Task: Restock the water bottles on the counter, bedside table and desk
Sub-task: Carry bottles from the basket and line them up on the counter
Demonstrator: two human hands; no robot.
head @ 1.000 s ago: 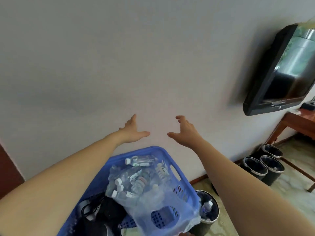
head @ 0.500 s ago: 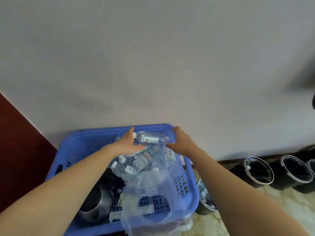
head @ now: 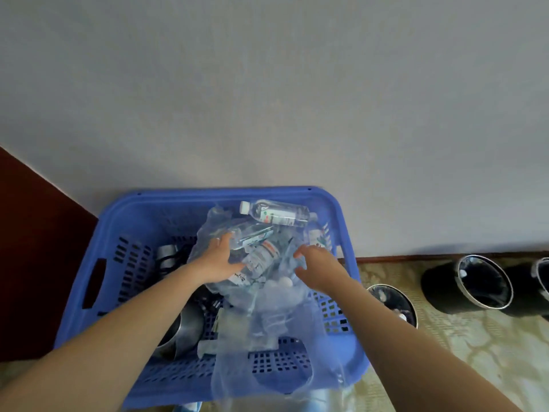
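A blue plastic basket (head: pixel 124 221) stands on the floor against the wall. Inside it lies a clear plastic bag (head: pixel 267 316) full of several small water bottles. One bottle (head: pixel 276 214) with a white cap lies loose on top at the back. My left hand (head: pixel 221 260) rests on the bagged bottles with fingers spread, its thumb against a red-labelled bottle (head: pixel 263 257). My right hand (head: pixel 315 267) reaches into the bag's right side, its fingers bent and touching the plastic; whether it grips anything is hidden.
A metal pot (head: pixel 184 331) and dark cords (head: pixel 170 257) fill the basket's left half. Three black bins (head: pixel 395 304) (head: pixel 475 282) (head: pixel 540 278) stand along the skirting at the right. A dark red panel (head: pixel 32 248) is at the left. Patterned floor (head: pixel 475 352) lies to the right.
Both hands came down from in front of the wall into the basket. They moved off the top loose bottle and now lie lower, on the bagged bottles. The view tilted down.
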